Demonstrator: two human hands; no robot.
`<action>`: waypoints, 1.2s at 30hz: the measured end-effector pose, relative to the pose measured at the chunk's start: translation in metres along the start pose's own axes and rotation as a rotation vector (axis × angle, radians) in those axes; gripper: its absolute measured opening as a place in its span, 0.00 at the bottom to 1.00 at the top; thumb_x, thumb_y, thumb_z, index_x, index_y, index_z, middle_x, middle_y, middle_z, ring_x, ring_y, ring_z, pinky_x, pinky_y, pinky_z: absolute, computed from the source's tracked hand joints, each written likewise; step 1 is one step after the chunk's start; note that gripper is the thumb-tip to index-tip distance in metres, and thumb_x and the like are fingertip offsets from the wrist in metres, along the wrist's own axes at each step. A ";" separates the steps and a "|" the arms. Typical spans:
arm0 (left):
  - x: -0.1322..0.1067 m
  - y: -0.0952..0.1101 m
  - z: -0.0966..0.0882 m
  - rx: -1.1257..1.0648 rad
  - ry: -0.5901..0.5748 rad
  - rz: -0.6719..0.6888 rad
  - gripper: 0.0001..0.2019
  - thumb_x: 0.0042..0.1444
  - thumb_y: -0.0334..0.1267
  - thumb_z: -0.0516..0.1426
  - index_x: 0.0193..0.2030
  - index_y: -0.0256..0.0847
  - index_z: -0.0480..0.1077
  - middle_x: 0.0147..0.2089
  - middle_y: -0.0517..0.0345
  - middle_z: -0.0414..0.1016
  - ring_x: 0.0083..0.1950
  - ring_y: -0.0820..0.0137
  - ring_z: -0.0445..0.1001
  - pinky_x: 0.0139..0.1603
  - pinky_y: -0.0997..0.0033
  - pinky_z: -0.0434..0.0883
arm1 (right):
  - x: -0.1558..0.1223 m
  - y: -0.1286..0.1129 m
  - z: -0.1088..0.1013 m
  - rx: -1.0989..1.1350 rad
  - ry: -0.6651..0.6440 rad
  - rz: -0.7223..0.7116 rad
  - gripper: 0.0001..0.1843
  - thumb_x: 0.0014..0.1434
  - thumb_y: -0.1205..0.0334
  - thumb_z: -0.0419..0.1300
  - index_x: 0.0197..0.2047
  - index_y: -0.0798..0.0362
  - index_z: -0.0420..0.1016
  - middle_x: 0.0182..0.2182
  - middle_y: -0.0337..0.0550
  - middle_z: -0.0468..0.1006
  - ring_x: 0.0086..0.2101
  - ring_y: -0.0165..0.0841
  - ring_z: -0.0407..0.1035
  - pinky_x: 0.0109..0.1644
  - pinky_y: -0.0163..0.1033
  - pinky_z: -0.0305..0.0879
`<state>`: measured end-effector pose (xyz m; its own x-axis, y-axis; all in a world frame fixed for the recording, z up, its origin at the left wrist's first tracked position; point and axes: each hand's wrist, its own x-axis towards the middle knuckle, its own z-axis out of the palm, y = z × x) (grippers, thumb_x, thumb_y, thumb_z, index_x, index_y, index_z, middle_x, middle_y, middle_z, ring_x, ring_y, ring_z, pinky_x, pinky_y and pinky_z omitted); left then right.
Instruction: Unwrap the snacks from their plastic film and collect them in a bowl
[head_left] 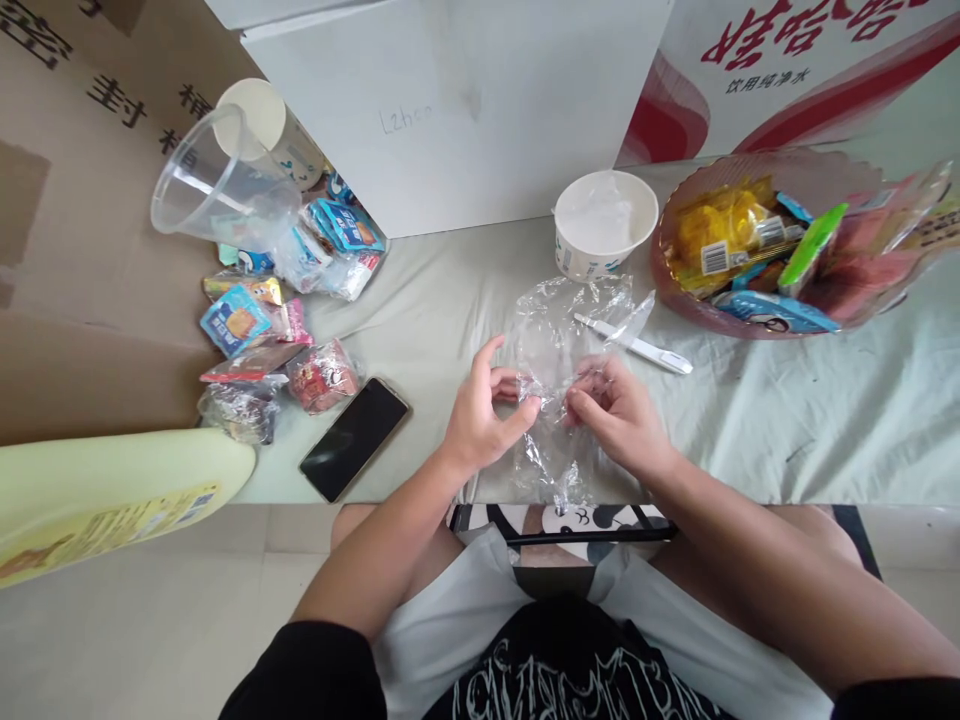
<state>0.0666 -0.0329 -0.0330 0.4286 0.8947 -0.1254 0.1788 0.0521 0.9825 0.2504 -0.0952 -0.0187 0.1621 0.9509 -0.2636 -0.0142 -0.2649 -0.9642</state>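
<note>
A crumpled clear plastic bag spreads over the cloth between my hands, its lower end reaching the table's front edge. My left hand pinches the bag's left side between thumb and a finger, with the index finger raised. On the right side, my right hand has its fingers curled on the film, closed on it. Just beyond my right fingers lies a white plastic-handled tool, partly under the film; its exact kind is unclear. A white paper bowl stands behind the bag, with translucent material inside it.
A pink bowl of wrapped snacks stands to the right. A phone, snack packets, a clear plastic cup and a paper cup are at left. White boxes line the back; a yellow-green container stands front left.
</note>
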 end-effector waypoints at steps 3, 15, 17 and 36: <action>-0.003 -0.003 0.001 0.112 0.026 0.138 0.39 0.57 0.42 0.64 0.71 0.41 0.51 0.35 0.61 0.79 0.35 0.70 0.79 0.40 0.67 0.77 | 0.000 0.002 0.001 -0.004 -0.037 -0.025 0.14 0.60 0.56 0.61 0.46 0.48 0.62 0.23 0.30 0.72 0.24 0.30 0.73 0.30 0.39 0.70; 0.004 -0.003 -0.001 -0.296 -0.004 0.153 0.19 0.64 0.43 0.60 0.42 0.49 0.48 0.25 0.74 0.73 0.20 0.77 0.72 0.23 0.79 0.68 | -0.003 0.011 -0.008 -0.203 0.008 -0.658 0.11 0.60 0.74 0.54 0.36 0.46 0.62 0.30 0.36 0.74 0.28 0.29 0.71 0.30 0.37 0.68; 0.004 -0.003 -0.002 -0.304 -0.006 0.133 0.19 0.64 0.45 0.61 0.41 0.48 0.50 0.24 0.74 0.71 0.19 0.78 0.70 0.22 0.79 0.67 | -0.002 0.008 -0.010 -0.267 -0.046 -0.702 0.14 0.57 0.78 0.52 0.30 0.48 0.65 0.29 0.37 0.73 0.29 0.29 0.70 0.32 0.36 0.67; 0.009 0.000 -0.004 -0.023 -0.077 -0.022 0.17 0.65 0.39 0.56 0.59 0.41 0.73 0.30 0.60 0.76 0.27 0.74 0.75 0.30 0.74 0.74 | 0.001 0.004 -0.009 -0.139 0.071 -0.154 0.18 0.63 0.64 0.55 0.56 0.47 0.70 0.25 0.32 0.69 0.22 0.28 0.61 0.26 0.37 0.59</action>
<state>0.0672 -0.0235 -0.0332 0.4923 0.8564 -0.1559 0.1683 0.0821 0.9823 0.2591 -0.0964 -0.0230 0.2212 0.9695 -0.1059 0.1516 -0.1415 -0.9783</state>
